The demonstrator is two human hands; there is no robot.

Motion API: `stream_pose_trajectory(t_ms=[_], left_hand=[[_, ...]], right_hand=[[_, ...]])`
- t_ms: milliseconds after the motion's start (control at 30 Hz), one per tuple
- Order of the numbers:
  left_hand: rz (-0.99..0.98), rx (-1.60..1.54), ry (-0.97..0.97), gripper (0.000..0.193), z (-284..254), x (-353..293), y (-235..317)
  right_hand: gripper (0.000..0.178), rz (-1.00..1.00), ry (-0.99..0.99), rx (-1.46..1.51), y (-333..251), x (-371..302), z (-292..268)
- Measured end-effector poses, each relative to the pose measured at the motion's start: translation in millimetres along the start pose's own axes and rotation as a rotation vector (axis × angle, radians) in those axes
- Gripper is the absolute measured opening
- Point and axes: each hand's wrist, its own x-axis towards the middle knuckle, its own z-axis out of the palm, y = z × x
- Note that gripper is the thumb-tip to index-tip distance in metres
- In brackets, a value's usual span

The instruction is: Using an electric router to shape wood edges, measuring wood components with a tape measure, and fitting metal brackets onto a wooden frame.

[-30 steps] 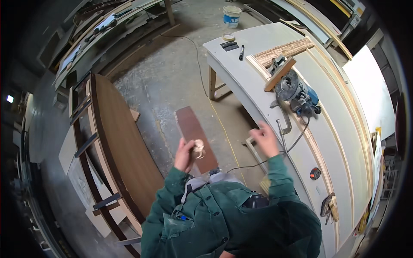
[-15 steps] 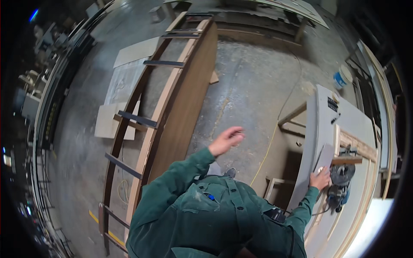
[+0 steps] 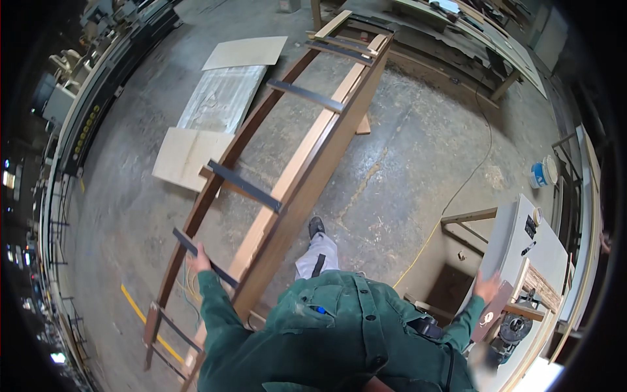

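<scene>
My left hand (image 3: 199, 260) is at a dark crossbar (image 3: 186, 242) of a long ladder-like wooden frame (image 3: 287, 189), its fingers closed around the bar as far as they show. The frame has curved brown rails and a wide brown side panel (image 3: 320, 176). On the right, my right hand (image 3: 486, 287) is over the edge of a pale worktable (image 3: 511, 228), slightly blurred, with its fingers stretched out. A flat brown piece (image 3: 491, 312) with a pale spot lies just beside it. A power tool with a round dark base (image 3: 516, 328) stands close by.
Pale boards (image 3: 192, 157) and a translucent sheet lie on the floor left of the frame. A white-and-blue bucket (image 3: 543, 172) stands past the worktable. A yellow cord (image 3: 418, 255) runs over the floor. Another bench (image 3: 496, 49) stands at the far right.
My left hand has moved left and down from mid-air to the frame's crossbar. My right hand has shifted off the flat piece's top. The view has swung left, and one leg now shows.
</scene>
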Motion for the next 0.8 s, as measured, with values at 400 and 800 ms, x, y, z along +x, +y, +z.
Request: stream_pose_trajectory(t_ms=[400,800], left_hand=[[-0.459,-1.056,-0.748,0.030,-13.2,-16.7,-9.8],[-0.601,-1.018,-0.641,0.036,2.7,-13.1,-18.4]], right_hand=[[0.069,-1.344,-0.133,0.965,-589.0,-55.8,-123.3],[0.065,-1.468,0.105,0.646,-743.9,-92.9,-118.9]])
